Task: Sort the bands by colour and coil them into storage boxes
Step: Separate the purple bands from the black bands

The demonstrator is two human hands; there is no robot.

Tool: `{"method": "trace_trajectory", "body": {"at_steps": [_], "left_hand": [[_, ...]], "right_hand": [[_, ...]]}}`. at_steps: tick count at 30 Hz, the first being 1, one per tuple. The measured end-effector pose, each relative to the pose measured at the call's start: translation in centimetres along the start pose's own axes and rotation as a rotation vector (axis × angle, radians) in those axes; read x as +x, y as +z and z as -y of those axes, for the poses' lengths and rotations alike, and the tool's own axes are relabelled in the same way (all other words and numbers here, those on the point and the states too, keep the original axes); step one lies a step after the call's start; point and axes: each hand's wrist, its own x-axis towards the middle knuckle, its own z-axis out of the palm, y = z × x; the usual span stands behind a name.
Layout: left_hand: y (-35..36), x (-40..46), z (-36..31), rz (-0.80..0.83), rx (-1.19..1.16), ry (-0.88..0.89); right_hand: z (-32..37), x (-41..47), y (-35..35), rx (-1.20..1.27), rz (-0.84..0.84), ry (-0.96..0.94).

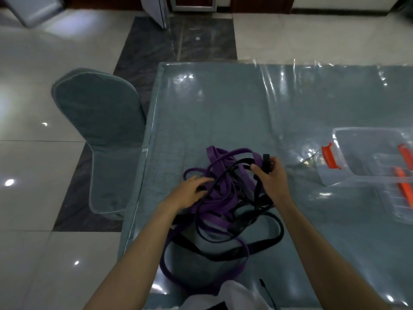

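Lying in a loose tangle on the near middle of the table (223, 104), the purple bands (220, 198) and black bands (257, 245) are knotted through one another — purple mostly to the left and far side of the heap, black looping out toward the near right. One wide purple loop trails off the near edge of the heap toward the person's body, and a broad black loop sweeps round the right side.

The right hand (271, 177) is at the far right corner of the tangle, its grip narrow: thumb and fingers pinch a black band, with a short folded end standing up just above the fingers. The strand runs from this pinch down and left into the heap. The left hand (190, 193) rests on the left side of the pile with fingers spread and fairly straight, touching purple strands; its grip is wide, and it closes round nothing that can be seen.

Well apart to the right stand two clear storage boxes. The larger box (348, 139) has an orange latch (330, 158) on its left wall; the smaller box (393, 211) sits just near of it, partly cut by the frame edge, with orange pieces showing in it.

The table wears a grey-blue cloth under a glossy clear sheet. A covered chair (98, 121) stands at the table's left, on a shiny tiled floor (33, 108).
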Motion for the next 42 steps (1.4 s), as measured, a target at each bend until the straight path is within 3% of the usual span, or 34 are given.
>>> {"method": "trace_trajectory", "body": {"at_steps": [4,10,16,21,31,37,42], "left_hand": [[0.4,2.1,-1.0,0.206,0.132,-0.04],[0.5,2.6,-0.3,0.324,0.062,-0.032],[-1.2,1.4,1.3,0.024,0.001,0.12],[-2.9,-1.0,1.8,-0.299,-0.309,0.099],[-3.4,-3.5,-1.8,-0.711,-0.768,0.063],[-5.3,-3.4,-4.8,-0.704,-0.561,0.156],[-6.9,-1.9,-6.6,-0.796,-0.336,0.215]], "right_hand": [[-0.3,0.0,-1.0,-0.015,-0.054,0.014],[-1.2,1.5,-2.3,-0.017,-0.105,0.064],[-2.4,3.4,-2.2,-0.038,-0.143,0.107],[-4.3,4.0,-2.1,-0.116,-0.135,0.103],[-4.7,2.2,-2.2,-0.138,-0.14,-0.006],[-3.0,0.8,-3.6,-0.17,-0.163,-0.091],[-0.5,0.3,-4.8,-0.075,-0.188,-0.198]]}}
